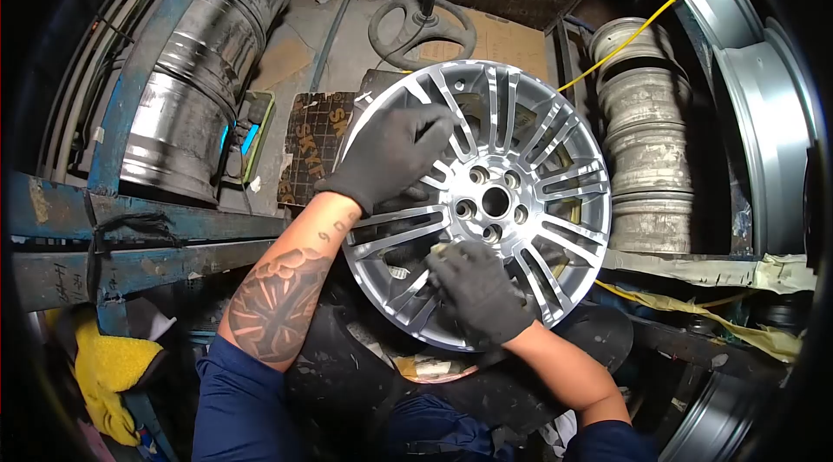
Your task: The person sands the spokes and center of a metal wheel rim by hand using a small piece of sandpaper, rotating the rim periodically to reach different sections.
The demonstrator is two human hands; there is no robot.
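A silver multi-spoke alloy wheel (495, 201) faces up in front of me, with several bolt holes around its centre bore. My left hand (397, 150), in a dark grey glove, lies over the upper left spokes near the rim, its fingers curled; whether it holds anything is hidden. My right hand (477, 288), gloved the same way, is at the lower spokes below the hub. Its fingers are pressed around a small pale piece (440, 249) that shows at the fingertips, too small to name.
Dull metal rims are stacked at the left (178, 128) and right (646, 145). A steering-wheel-shaped part (423, 32) stands behind the wheel. Blue metal rails (191, 223) cross at left, beside a yellow cloth (108, 366). A yellow cord (646, 21) hangs at upper right.
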